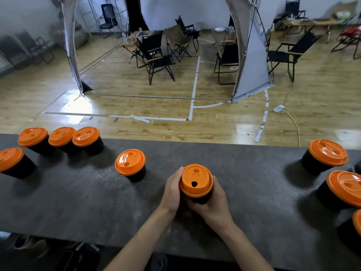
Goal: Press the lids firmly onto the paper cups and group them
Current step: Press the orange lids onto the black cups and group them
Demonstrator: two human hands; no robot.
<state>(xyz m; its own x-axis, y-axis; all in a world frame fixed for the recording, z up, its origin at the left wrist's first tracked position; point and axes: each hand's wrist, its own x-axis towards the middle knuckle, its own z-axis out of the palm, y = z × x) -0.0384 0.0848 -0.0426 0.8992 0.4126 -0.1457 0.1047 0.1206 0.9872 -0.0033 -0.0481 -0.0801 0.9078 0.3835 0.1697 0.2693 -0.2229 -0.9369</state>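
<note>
W/ left hand [172, 189] & right hand [213, 201] clamped round centre cup [197, 200], lid [196, 180] on: hard squeeze may buckle wall, pop lid; sliding it left could knock nearest cup [137, 176].

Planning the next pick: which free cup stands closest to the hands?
The lone cup just left of the held cup and left hand; the left four and right-side cups sit farther away.

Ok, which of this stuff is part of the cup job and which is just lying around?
Job: cup and lid held by left hand and right hand; other lidded cups on the counter.
Lying about: folding chairs, power strip, tent.
</note>
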